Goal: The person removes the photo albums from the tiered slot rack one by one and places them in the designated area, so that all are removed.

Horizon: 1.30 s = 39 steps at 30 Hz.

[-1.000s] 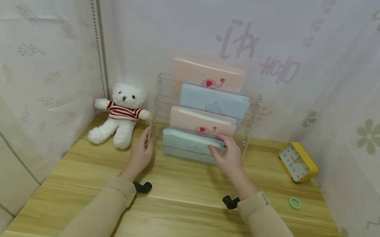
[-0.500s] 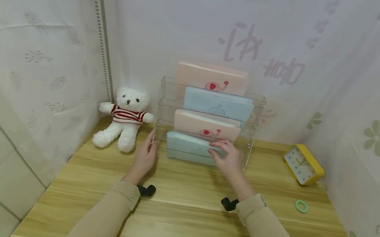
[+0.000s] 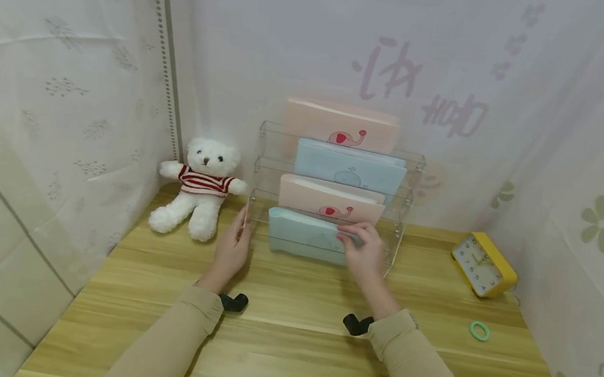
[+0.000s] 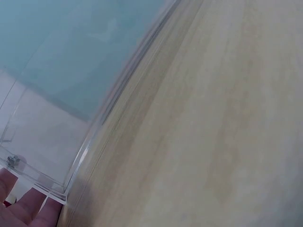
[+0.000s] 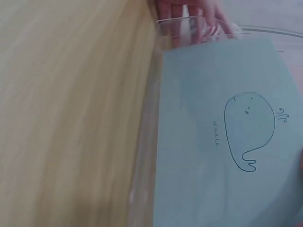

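A pale blue booklet [image 3: 295, 234] with a whale drawing stands upright in the front slot of a clear acrylic rack [image 3: 398, 224]. My right hand [image 3: 367, 252] pinches its upper right edge between thumb and fingers. In the right wrist view, the whale cover [image 5: 213, 109] faces the camera, while that hand is mostly out of sight. My left hand [image 3: 233, 244] rests against the rack's left side, fingers extended along the outside. In the left wrist view, fingertips [image 4: 29, 205] show beyond the clear side panel. Pink [image 3: 329, 197], blue [image 3: 348, 164] and pink [image 3: 340, 122] booklets stand behind.
A white teddy bear [image 3: 204, 184] in a striped sweater sits left of the rack. On the right lie a yellow alarm clock [image 3: 484, 264] and a green ring [image 3: 479, 331]. A patterned cloth wall [image 3: 323, 37] stands close behind the wooden table [image 3: 277, 365].
My right thumb and fingers have drawn closer together on the booklet's upper right edge. My left hand stays at the rack's side. The whole head view has shifted slightly.
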Motion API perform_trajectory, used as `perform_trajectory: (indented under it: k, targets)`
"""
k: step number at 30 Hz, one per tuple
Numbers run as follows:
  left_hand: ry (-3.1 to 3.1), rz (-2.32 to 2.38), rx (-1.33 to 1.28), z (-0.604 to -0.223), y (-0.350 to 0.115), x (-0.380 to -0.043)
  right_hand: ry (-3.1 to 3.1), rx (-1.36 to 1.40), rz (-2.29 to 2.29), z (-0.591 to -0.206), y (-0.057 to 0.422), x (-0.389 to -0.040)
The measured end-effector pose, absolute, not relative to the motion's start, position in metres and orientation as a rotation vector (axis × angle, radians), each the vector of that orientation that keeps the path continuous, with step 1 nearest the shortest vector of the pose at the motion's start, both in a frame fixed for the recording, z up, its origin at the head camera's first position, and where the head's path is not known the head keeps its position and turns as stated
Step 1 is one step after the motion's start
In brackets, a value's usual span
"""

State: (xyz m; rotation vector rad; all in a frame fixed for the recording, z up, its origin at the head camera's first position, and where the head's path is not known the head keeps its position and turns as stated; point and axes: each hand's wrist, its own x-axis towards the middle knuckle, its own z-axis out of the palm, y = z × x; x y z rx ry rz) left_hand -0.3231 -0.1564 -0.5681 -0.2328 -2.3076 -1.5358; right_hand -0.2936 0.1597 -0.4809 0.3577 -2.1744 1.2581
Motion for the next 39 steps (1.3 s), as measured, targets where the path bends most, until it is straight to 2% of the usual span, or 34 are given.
perform_trajectory:
  k: [7,15,28,35,39]
  targets:
    - [-2.309,-1.494,-0.229,-0.576,-0.158,-0.329,-1.996,0.416,1.281,-0.46,0.16,-0.286]
    - [-2.395,-1.561,-0.171,-0.562,-0.158,-0.32,-1.95,0.46,1.307,-0.437,0.161,-0.268]
    - [-2.312,-1.441,-0.255,-0.584,-0.163,-0.333,-2.295,0.252,1.449,-0.468,0.179,-0.252]
    - [-2.333,-1.528,-0.23,-0.568,-0.159,-0.323,-2.468,0.249,1.443,-0.477,0.182,-0.247]
    - [-2.338,-1.468,-0.222,-0.574,-0.16,-0.325,-2.544,0.255,1.451,-0.479,0.181,-0.246]
